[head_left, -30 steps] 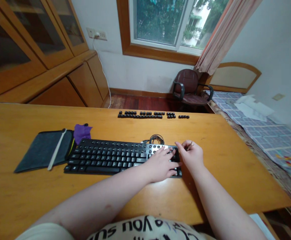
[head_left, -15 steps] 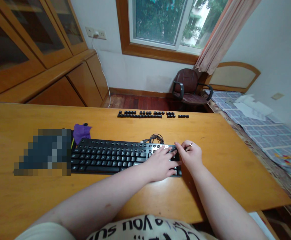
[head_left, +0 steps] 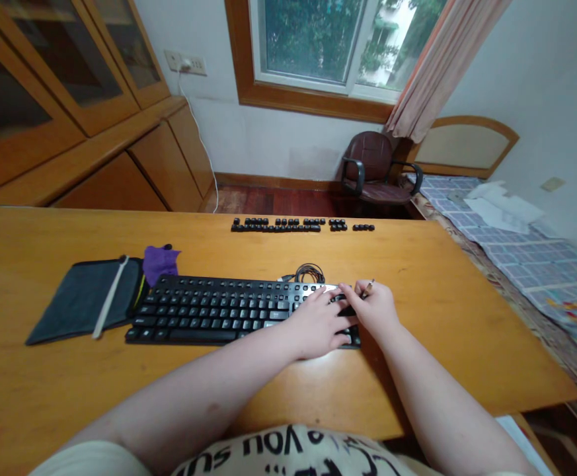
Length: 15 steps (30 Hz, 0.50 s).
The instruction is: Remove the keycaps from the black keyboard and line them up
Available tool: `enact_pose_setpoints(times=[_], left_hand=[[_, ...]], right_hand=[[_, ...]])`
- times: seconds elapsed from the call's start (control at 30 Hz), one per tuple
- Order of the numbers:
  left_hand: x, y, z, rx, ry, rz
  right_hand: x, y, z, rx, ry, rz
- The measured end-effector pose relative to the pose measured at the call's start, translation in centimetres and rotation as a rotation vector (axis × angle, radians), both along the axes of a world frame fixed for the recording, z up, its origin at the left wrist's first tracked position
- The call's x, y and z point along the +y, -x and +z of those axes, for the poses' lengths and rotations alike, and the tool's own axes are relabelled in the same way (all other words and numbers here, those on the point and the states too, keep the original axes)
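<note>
A black computer keyboard (head_left: 213, 311) lies on the wooden desk, with its upper row of keys taken off. My left hand (head_left: 320, 324) rests over its right end, fingers spread and lying on the keys. Close beside it, at the keyboard's upper right corner, my right hand (head_left: 375, 307) is closed around a thin brown stick-like tool (head_left: 368, 288). Most of that tool is hidden in the fist, so its kind cannot be made out. The fingertips of both hands nearly meet, and my hands cover much of the number pad. Behind the keyboard sits a coiled black cable (head_left: 310, 273).
Loose black keycaps (head_left: 288, 228) stand in rows along the far edge of the desk (head_left: 466, 330). A dark zip pouch (head_left: 77, 297) with a pale stick (head_left: 110, 297) on it lies left, by a purple cloth (head_left: 160, 263). An office chair (head_left: 371, 165) stands beyond.
My right hand has shifted slightly left, closer to my left hand, with the stick-like tool still in it. My left hand stays on the keys.
</note>
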State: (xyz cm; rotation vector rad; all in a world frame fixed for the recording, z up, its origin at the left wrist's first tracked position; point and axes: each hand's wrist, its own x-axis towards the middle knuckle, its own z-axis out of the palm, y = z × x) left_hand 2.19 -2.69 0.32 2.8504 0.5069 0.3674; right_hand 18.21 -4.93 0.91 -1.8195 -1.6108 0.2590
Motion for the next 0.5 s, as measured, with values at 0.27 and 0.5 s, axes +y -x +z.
enact_pose_setpoints(times=[0.27,0.5], left_hand=[[-0.2,0.1,-0.1,-0.016,0.023,0.012],[-0.2,0.1,-0.3,-0.022,0.068,0.012]], right_hand=[[-0.4,-0.9,1.1,0.177,-0.179,-0.233],[-0.2,-2.0,0.8,0.268,-0.201,-0.212]])
